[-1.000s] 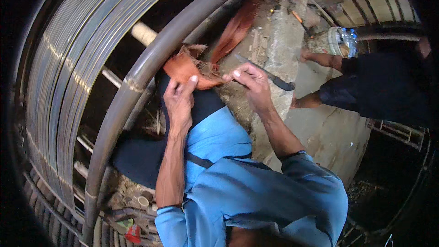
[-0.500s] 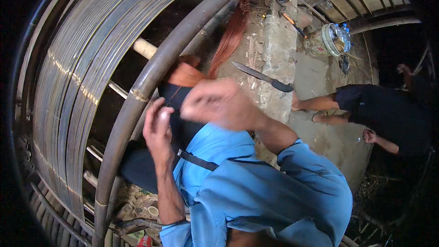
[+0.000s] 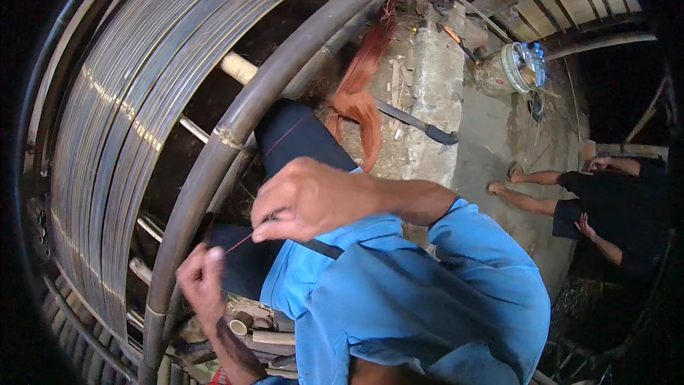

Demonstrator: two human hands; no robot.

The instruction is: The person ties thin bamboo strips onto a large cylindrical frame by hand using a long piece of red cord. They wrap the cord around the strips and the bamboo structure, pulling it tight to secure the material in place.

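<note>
A thin reddish-brown string (image 3: 239, 244) runs taut between my two hands in front of my lap. My left hand (image 3: 203, 278), beside the curved bamboo pole (image 3: 246, 110), is closed with thumb and fingertips pinched on one end. My right hand (image 3: 306, 199) is above my blue shirt, its fingers curled and pinching the other end. A bundle of orange-brown fibre strands (image 3: 365, 117) hangs over my dark-clothed knee, its upper part running up to the pole. Another thin strand lies across the dark trousers (image 3: 303, 139).
A panel of thin bamboo slats (image 3: 135, 107) lies beyond the pole on the left. A machete (image 3: 420, 125) rests on the concrete ledge (image 3: 436, 75). Further right are an orange-handled tool (image 3: 456, 39), a bucket (image 3: 514, 68) with plastic bottles, and another person in dark clothes (image 3: 605, 199).
My left hand has moved down and left, my right hand slightly down and left, with the string stretched between them. The fibre bundle has shifted right, now partly covering the machete blade.
</note>
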